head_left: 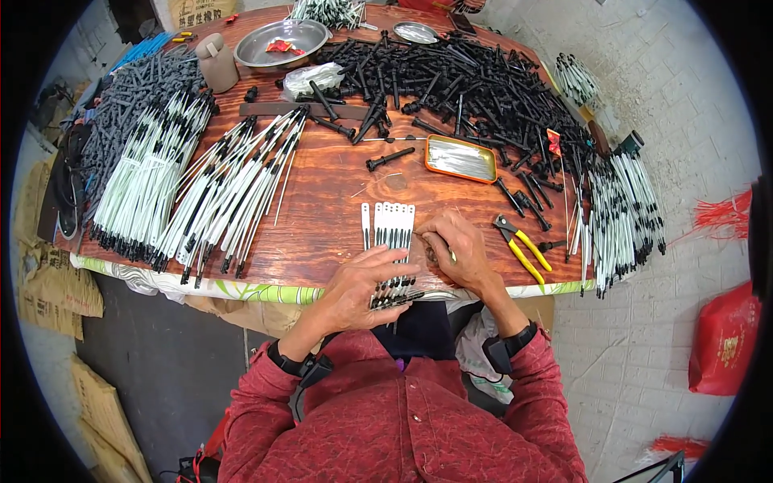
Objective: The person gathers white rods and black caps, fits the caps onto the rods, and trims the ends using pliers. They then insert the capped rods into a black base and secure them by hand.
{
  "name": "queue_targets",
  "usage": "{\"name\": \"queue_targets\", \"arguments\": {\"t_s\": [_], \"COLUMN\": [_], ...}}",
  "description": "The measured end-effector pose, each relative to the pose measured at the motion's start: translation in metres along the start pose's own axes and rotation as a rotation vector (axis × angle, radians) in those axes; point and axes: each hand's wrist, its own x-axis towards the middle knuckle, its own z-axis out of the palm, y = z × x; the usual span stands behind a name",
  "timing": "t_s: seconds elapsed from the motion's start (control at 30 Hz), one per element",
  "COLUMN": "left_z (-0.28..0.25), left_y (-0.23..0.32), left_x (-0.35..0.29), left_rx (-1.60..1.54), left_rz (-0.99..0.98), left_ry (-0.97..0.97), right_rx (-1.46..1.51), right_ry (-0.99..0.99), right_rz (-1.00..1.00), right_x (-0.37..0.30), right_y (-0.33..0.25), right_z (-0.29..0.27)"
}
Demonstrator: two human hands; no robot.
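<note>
Flat white strips (394, 212) with black shafts lie side by side at the table's front edge, holes in their rounded ends. One similar strip (365, 219) sits slightly apart on their left. My left hand (358, 287) reaches across the row, its fingers over the shafts and its thumb lower down, holding them together. Black ends (394, 300) of the strips show by that thumb. Just right of the row, my right hand (460, 248) rests on the wood with curled, pinched fingers. What they pinch is mostly hidden; a small pale tip shows at them.
Bundled white-and-black rods (153, 173) lie left, more rods (624, 209) right. Black plastic parts (475, 84) heap up behind. A tin of thin metal pins (460, 158), yellow-handled pliers (522, 248), a steel bowl (282, 42) and a beige flask (217, 63) stand on the table (322, 193).
</note>
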Motion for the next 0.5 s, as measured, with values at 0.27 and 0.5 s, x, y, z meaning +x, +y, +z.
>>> {"name": "queue_targets", "arguments": {"t_s": [0.27, 0.5], "left_z": [-0.0005, -0.0011], "left_y": [0.0008, 0.0014], "left_x": [-0.001, 0.0], "left_rx": [-0.011, -0.012], "left_rz": [-0.026, 0.0], "left_ry": [-0.004, -0.016], "right_rx": [-0.006, -0.097], "right_ry": [0.011, 0.02], "right_rz": [-0.003, -0.052], "right_x": [0.0015, 0.0058], "right_y": [-0.0007, -0.0012], "right_z": [0.0038, 0.0059]}}
